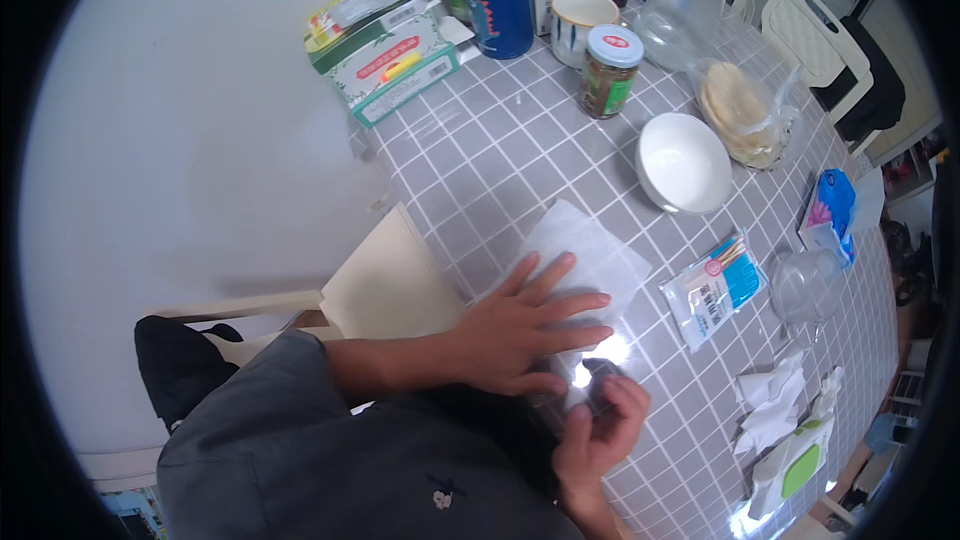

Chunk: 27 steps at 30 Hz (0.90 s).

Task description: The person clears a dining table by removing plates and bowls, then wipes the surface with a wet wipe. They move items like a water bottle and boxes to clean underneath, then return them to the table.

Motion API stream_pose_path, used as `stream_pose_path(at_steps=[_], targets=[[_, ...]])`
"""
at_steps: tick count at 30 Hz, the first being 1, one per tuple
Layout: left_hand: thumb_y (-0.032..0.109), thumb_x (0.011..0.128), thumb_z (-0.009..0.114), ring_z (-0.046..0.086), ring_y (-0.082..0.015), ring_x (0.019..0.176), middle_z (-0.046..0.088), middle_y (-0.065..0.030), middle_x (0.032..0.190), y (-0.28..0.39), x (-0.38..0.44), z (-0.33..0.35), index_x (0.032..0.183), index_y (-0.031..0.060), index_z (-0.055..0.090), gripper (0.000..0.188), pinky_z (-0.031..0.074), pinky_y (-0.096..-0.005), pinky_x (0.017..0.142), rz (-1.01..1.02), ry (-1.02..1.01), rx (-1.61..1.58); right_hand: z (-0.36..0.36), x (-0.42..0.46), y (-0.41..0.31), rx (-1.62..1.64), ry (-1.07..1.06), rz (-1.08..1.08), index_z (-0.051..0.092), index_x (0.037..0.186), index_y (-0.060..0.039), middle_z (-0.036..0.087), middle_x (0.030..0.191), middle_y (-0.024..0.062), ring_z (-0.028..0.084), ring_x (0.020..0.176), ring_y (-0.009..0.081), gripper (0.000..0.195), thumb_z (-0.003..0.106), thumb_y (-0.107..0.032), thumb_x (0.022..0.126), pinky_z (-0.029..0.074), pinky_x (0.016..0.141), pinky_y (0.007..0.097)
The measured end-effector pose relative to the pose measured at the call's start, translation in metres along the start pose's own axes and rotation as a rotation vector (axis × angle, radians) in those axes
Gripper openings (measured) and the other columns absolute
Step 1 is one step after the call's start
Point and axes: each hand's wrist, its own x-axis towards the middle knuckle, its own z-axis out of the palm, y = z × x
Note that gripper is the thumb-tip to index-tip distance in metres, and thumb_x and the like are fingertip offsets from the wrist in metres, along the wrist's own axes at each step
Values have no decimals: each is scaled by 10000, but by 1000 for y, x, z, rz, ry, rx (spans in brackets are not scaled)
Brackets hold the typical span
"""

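A white sheet of tissue or paper point(592, 259) lies on the checked tabletop point(487, 127). My left hand point(525, 326) is spread flat on its lower part, palm down and fingers apart. Close to my left thumb, my right hand point(604, 420) is curled near the table's edge, its thumb and fingers near a corner of the white sheet; glare and blur hide whether it pinches that corner. Right of the sheet lies an open-looking plastic pack of cotton swabs point(716, 289). Beyond it stands a white bowl point(684, 163).
Along the back stand a green-and-white box point(397, 60), a blue bottle point(499, 7), a mug point(577, 22), a lidded jar point(611, 75) and a glass pitcher point(682, 22). Bagged flatbreads point(735, 112), a glass cup point(806, 289), crumpled tissue point(772, 401) and a wipes pack point(795, 465) lie rightward.
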Motion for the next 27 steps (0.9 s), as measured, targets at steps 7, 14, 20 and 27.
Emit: stream_pose_path(at_steps=[7, 14, 20, 27], targets=[[587, 848, 566, 285, -420, 1371, 396, -186, 1426, -26, -34, -22, 1320, 78, 519, 696, 169, -577, 1101, 169, 462, -393, 12, 3, -10, -37, 111, -24, 503, 1150, -14, 509, 1155, 96, 485, 1016, 171, 356, 625, -132, 837, 375, 870, 293], [229, 687, 772, 252, -383, 1384, 209, -215, 1513, -165, -84, -142, 1451, 69, 284, 921, 249, -463, 1110, -304, 1155, 125, 145, 97, -77, 436, -304, 337, 408, 1320, 7, 493, 1249, 144, 528, 1132, 233, 550, 642, -201, 868, 406, 967, 354], [310, 673, 785, 256, -404, 1375, 248, -141, 1520, -223, -71, -211, 1425, 218, 400, 850, 258, -485, 1100, -413, 804, 404, 284, 182, -45, 733, -428, 733, 365, 1358, -15, 451, 1253, 160, 499, 1089, 266, 609, 633, -280, 880, 438, 902, 363], [358, 781, 711, 372, -376, 1312, 444, -99, 1415, -245, -72, -222, 1275, 190, 580, 538, 320, -499, 1051, -460, 652, 342, 331, 201, -64, 726, -471, 767, 325, 1376, -15, 380, 1260, 200, 434, 1168, 344, 672, 656, -290, 859, 392, 982, 426]])
